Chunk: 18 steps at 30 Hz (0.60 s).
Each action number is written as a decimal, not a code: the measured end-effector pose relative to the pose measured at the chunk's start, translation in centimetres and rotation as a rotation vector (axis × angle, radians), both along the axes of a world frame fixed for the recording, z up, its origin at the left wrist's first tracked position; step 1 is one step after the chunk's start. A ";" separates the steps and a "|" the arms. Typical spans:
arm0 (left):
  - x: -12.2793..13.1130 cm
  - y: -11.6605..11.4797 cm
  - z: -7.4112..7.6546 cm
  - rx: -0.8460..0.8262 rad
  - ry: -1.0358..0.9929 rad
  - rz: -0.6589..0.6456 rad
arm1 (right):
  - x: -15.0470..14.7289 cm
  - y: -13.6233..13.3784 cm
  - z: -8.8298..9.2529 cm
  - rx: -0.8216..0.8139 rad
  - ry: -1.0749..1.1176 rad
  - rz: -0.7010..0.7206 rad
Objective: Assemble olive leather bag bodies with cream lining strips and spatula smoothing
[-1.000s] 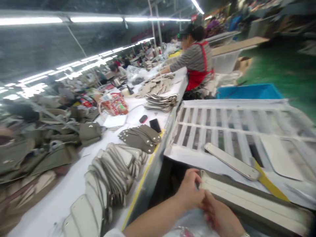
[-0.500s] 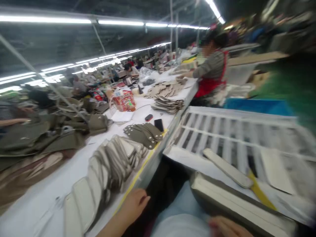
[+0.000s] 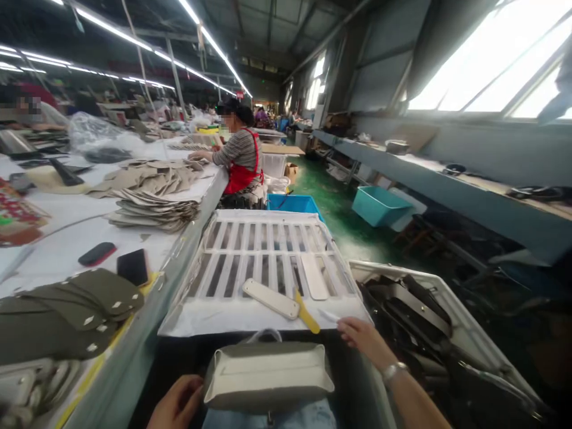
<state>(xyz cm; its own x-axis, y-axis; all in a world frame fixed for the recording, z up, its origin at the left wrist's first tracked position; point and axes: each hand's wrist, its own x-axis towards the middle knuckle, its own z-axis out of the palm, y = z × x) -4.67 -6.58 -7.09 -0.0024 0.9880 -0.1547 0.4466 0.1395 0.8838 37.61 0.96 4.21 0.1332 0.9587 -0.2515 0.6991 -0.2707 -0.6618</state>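
A grey-green bag [image 3: 270, 369] with a cream panel facing up lies on my lap, a clear loop behind it. My left hand [image 3: 179, 400] is beside the bag's left end, its fingers curled. No object shows in it, and I cannot tell whether it touches the bag. My right hand [image 3: 357, 338] is at the front right corner of the white slatted rack [image 3: 201, 319], closed on a thin white pointed tool [image 3: 329, 316]. On the rack lie a cream strap piece [image 3: 270, 298], a yellow-handled tool [image 3: 307, 313] and another cream piece [image 3: 315, 277].
On the left table, grey-green pieces [image 3: 67, 310] lie near a black phone [image 3: 133, 266] and piled beige pieces [image 3: 154, 208]. A crate [image 3: 478, 339] of dark bags stands right. A person [image 3: 243, 152] in a red apron works ahead, near a blue bin [image 3: 295, 204].
My view has swung right, bringing the crate and windows into sight. My right hand has moved from the bag to the rack's corner and grips the white tool. My left hand is now beside the bag.
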 end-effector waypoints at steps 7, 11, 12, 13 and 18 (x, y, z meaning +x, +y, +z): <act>0.5 4.6 1.2 -0.088 -0.137 0.117 | -4.3 9.0 -9.6 -0.107 -0.395 0.077; -0.1 7.1 1.5 -0.093 -0.121 0.157 | -4.7 12.0 -11.4 -0.278 -0.464 0.096; 0.1 8.1 1.7 -0.079 -0.085 0.115 | -4.6 12.4 -11.6 -0.306 -0.465 0.109; 0.5 9.2 2.0 -0.062 -0.038 0.054 | -4.4 12.7 -11.7 -0.325 -0.462 0.123; 5.6 15.0 5.3 0.001 0.144 -0.287 | -2.6 12.8 -10.8 -0.319 -0.350 0.165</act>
